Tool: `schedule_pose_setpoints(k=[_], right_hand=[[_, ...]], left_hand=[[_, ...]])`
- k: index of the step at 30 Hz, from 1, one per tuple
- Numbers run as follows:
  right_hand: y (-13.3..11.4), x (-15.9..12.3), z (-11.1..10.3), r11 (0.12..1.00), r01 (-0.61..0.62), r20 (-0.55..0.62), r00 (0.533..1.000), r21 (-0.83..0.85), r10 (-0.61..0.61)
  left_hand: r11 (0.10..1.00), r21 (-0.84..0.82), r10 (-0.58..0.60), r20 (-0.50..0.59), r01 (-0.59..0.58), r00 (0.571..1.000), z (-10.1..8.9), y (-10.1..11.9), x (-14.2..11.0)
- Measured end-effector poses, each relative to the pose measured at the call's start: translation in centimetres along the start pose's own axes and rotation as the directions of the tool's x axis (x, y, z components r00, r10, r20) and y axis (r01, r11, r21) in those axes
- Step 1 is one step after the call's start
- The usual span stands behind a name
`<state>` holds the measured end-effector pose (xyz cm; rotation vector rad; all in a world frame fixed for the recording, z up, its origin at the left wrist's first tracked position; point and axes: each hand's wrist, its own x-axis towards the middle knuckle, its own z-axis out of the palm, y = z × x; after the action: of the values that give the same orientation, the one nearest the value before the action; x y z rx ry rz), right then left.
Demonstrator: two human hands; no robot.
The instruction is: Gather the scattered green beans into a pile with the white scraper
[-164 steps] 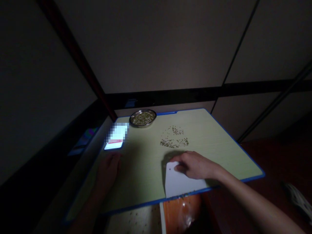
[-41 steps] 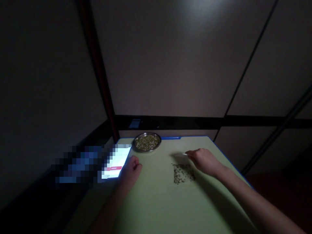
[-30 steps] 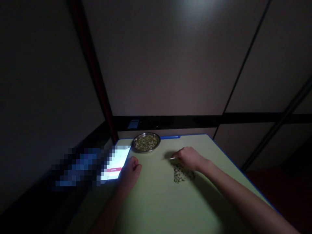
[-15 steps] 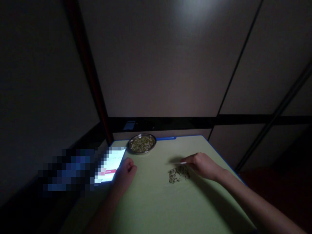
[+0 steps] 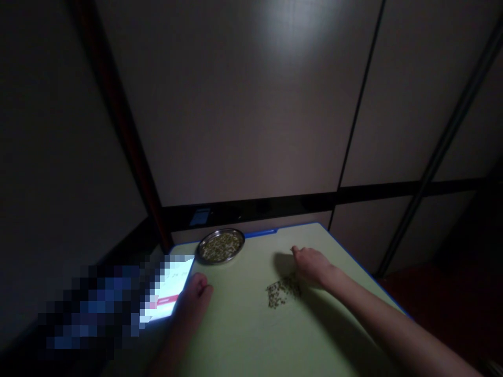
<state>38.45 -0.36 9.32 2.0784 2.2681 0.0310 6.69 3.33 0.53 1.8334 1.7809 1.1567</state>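
Note:
My right hand (image 5: 312,266) hovers over the green tabletop (image 5: 243,324), its thumb and forefinger pinched. What they hold, if anything, is too small to make out. Just below and left of it, small dark seeds or grains (image 5: 278,294) lie scattered in a loose patch, partly in the hand's shadow. My left hand (image 5: 194,299) rests at the table's left side with its fingers curled closed, beside a lit screen (image 5: 176,280); nothing shows in it. Behind it stands a round metal plate (image 5: 240,247) holding many greenish and pale seeds.
Along the table's far edge runs a blue strip (image 5: 261,233). Large cabinet panels (image 5: 251,115) rise right behind the table. A small bluish rectangle (image 5: 200,216) shows on the dark band below them. The far left is pixelated.
My view has tilted and shifted a little. The right hand has moved away from the seed patch toward the table's far side; the thin pale thing at its fingertips no longer shows. The left hand stays by the screen.

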Motion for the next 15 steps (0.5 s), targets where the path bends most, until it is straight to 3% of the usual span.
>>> schedule_pose_setpoints(k=[9,15], right_hand=[[-4.9,-1.0,0.3,0.996,0.070,-0.003,0.998,-0.064,-0.070],[-6.0,-1.5,0.0,0.996,0.067,0.011,0.998,-0.066,-0.066]], left_hand=[[1.000,0.004,-0.024,-0.001,0.024,1.000,0.0,0.9,-0.3],[0.999,-0.028,0.031,-0.035,-0.032,0.999,0.1,1.3,-0.6]])
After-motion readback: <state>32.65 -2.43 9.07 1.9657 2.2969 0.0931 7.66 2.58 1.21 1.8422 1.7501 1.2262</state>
